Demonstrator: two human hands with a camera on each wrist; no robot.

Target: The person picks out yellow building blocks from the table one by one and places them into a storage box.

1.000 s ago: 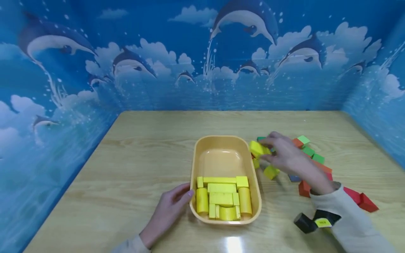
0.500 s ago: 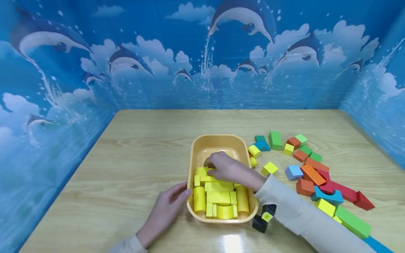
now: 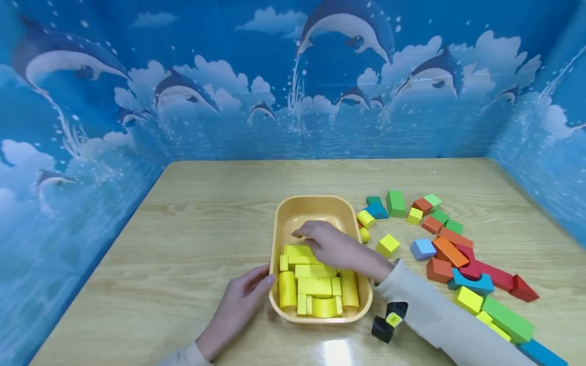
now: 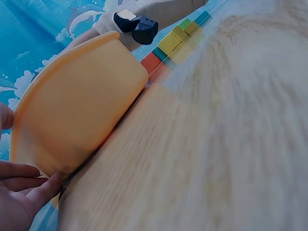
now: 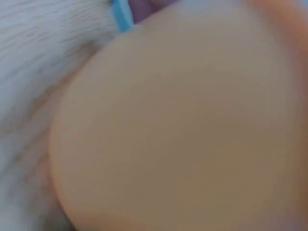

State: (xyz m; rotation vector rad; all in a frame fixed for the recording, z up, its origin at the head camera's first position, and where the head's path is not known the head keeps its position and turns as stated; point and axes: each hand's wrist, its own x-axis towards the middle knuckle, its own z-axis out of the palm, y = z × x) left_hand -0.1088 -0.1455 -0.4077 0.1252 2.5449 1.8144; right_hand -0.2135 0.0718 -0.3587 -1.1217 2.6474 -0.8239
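Note:
In the head view, a tan plastic tray (image 3: 318, 203) stands on the table with yellow blocks fitted together in its near half. My left hand (image 3: 238, 305) grips the tray's left side, thumb over the rim. The left wrist view shows that hand's fingers (image 4: 19, 185) against the tray's outer wall (image 4: 82, 106). Over the middle of the tray is my right hand (image 3: 331, 246), its fingers loosely bent just beyond a yellow block (image 3: 297, 250) at the far side of the rows. The right hand hides part of the blocks. In the right wrist view, the tray wall (image 5: 178, 125) is blurred and fills most of the frame.
Right of the tray lie loose blocks, among them a yellow cube (image 3: 388, 246), a light blue cube (image 3: 423, 249), a blue arch (image 3: 471, 282) and a long green block (image 3: 508, 319). A dolphin-print backdrop (image 3: 256, 132) encloses the table at the back and sides.
My right hand came from the loose blocks on the right into the tray with a yellow block, now lying behind the rows. Its fingers have since lifted off that block. My left hand stays on the tray.

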